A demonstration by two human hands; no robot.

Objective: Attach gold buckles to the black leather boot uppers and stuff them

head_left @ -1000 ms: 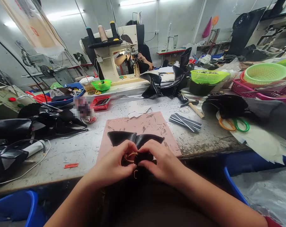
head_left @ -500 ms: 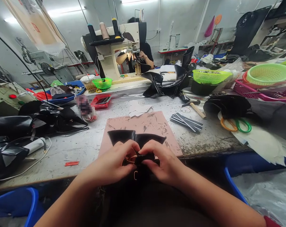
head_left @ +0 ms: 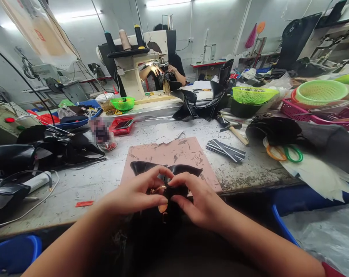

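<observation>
A black leather piece [head_left: 186,169] lies over the near edge of the pink board [head_left: 174,150], its two flared ends pointing away from me. My right hand [head_left: 199,198] pinches its near part between thumb and fingers. Close against it, my left hand [head_left: 139,188] curls with thumb and fingertips at the same spot. A curved orange-gold metal thing [head_left: 162,208] shows under the left thumb, with a loop inside that hand; its kind I cannot make out. The fingers hide most of the part between both hands.
A hammer [head_left: 238,135], black strips [head_left: 225,150] and scissors with orange and green handles [head_left: 293,154] lie to the right. Black leather parts [head_left: 76,148] and a red strip [head_left: 84,204] are left. Beyond, a person works at a sewing machine [head_left: 134,71].
My left thumb has stretched forward and the left fingers have lifted and opened somewhat. More of the orange-gold thing shows below the thumb. My right hand keeps its pinch on the leather.
</observation>
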